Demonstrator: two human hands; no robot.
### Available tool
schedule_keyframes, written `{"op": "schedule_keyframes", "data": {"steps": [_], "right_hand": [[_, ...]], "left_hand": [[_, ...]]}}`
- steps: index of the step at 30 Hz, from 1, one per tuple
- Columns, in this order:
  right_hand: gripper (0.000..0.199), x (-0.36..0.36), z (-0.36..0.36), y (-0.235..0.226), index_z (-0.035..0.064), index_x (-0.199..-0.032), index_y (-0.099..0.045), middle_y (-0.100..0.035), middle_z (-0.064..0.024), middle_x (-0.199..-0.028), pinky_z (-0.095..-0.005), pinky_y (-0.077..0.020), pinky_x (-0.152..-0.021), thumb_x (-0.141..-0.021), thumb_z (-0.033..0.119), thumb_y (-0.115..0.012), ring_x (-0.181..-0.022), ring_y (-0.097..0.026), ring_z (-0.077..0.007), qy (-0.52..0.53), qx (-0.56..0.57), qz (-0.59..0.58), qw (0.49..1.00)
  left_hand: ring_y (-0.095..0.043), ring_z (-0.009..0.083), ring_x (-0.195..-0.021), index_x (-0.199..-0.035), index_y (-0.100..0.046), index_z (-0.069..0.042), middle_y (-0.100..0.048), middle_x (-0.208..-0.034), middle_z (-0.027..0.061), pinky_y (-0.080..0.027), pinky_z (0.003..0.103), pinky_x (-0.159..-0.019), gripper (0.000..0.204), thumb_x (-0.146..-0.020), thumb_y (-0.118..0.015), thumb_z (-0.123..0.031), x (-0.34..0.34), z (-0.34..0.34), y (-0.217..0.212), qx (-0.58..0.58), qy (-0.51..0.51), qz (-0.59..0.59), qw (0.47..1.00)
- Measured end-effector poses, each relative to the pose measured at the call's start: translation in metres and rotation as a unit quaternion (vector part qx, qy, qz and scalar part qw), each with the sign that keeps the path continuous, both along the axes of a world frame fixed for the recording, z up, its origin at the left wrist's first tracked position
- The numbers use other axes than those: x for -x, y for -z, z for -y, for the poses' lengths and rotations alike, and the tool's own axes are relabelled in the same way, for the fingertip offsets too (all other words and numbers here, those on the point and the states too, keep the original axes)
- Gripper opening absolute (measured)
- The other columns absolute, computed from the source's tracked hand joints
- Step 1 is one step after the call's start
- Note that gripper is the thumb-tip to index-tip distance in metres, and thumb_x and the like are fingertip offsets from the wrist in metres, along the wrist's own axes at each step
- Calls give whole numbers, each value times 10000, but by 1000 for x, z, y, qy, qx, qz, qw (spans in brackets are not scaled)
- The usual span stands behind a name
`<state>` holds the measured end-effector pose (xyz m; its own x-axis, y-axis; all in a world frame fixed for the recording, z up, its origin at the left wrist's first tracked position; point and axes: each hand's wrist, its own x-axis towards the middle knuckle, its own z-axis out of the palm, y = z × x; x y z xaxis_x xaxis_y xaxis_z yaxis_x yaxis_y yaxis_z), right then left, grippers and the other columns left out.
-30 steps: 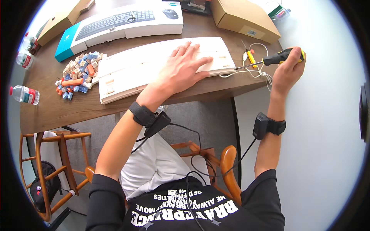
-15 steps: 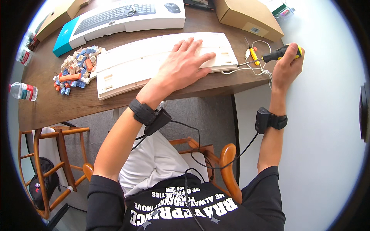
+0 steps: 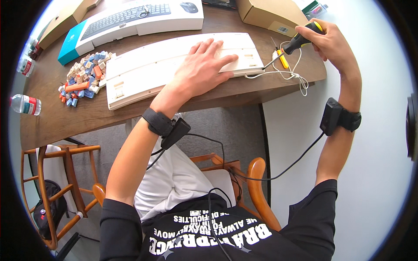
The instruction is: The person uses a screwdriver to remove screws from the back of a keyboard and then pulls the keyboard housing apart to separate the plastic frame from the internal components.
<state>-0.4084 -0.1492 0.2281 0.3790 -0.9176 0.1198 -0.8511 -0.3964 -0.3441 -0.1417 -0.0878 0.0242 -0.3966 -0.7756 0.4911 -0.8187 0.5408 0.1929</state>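
A white keyboard (image 3: 143, 69) lies upside down along the table's near edge, its feet and screw holes facing up. My left hand (image 3: 201, 69) rests flat on its underside, right of the middle, fingers spread. My right hand (image 3: 327, 42) grips the black-and-yellow handle of a screwdriver (image 3: 298, 42). Its shaft slants down to the left, and the tip meets the keyboard's right end near the near corner. A white cable (image 3: 292, 75) lies bundled beside that corner. A yellow-handled tool with a thin shaft (image 3: 282, 59) lies behind the screwdriver's shaft.
Loose blue, orange and cream keycaps (image 3: 85, 78) are heaped left of the keyboard. A keyboard-and-mouse box (image 3: 130, 26) and a brown cardboard box (image 3: 272, 17) stand behind. A water bottle (image 3: 26, 105) is at the left edge; a wooden chair (image 3: 65, 187) stands below.
My right hand has risen and swung away from me, tilting the screwdriver's handle steeper while its tip stays at the keyboard's corner. My left hand keeps its place on the keyboard.
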Motion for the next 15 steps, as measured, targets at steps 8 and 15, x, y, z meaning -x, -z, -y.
{"op": "schedule_keyframes", "data": {"steps": [8,15], "right_hand": [[317,17,-5,-18,123,-1034,-678,-584,2,-662,-142,-352,-423,-877,397,-709,-500,-530,-47,-84,-75,-35,993],[561,-9,-7,-11,94,-1041,-663,-632,-45,-744,-206,-457,-496,-906,634,-592,-604,-614,-109,-102,-36,-114,988]], "left_hand": [[-392,393,-1386,-1378,-542,-281,-456,-1467,207,-326,479,-1143,421,-983,-556,-426,5,3,0,3,1,6,1000],[-393,393,-1385,-1358,-562,-283,-465,-1459,209,-325,487,-1146,405,-986,-551,-443,3,3,6,10,-2,-12,1000]]}}
